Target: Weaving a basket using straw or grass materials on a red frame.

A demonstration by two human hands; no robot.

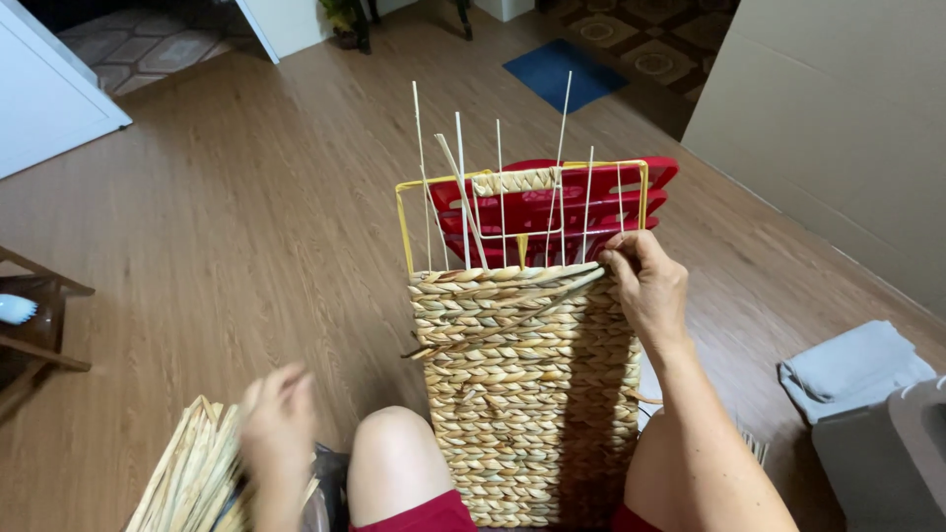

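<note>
Head view: the half-woven straw basket [532,394] stands upright between your knees on the wood floor [246,227], its yellow wire frame [404,222] and thin white stakes [461,187] rising above the braid. Your right hand [645,286] pinches a strand [512,317] at the top edge. Your left hand [276,419], blurred, hovers over the straw bundle [187,478]; you cannot tell its grip.

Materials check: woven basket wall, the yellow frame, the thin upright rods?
Woven basket wall: looks like dried plant fibre, tan and matt, twisted into braided rows. Yellow frame: probably coated metal wire, judging by its thin, straight, even yellow line. Upright rods: pale, stiff, thin, perhaps rattan or plastic; hard to tell. The right hand pinches a strand at the top row.
</note>
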